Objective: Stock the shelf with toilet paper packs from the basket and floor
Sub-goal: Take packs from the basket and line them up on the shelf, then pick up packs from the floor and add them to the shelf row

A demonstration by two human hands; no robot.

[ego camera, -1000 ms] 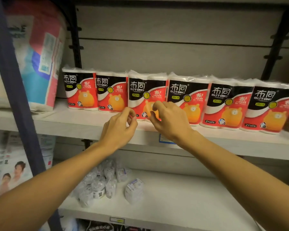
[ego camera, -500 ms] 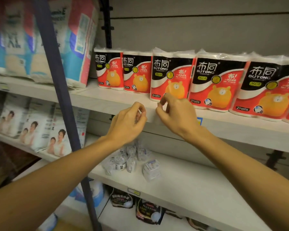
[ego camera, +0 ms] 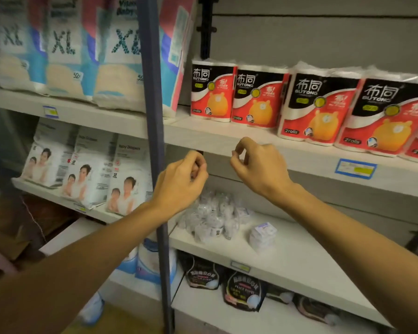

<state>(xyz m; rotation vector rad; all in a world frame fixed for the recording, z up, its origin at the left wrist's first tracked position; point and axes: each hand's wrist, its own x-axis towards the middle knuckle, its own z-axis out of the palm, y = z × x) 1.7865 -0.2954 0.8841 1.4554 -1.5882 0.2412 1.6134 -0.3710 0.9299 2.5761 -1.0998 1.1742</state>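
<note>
Toilet paper packs stand in a row on the shelf. Left hand and right hand hover below its edge, fingers curled, holding nothing.

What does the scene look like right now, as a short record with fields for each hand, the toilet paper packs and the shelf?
left hand: left hand below the shelf edge, fingers curled, holding nothing
right hand: right hand in front of the shelf edge, fingers curled, holding nothing
toilet paper packs: toilet paper packs upright in a row, labels forward
shelf: shelf with bare front strip
</note>
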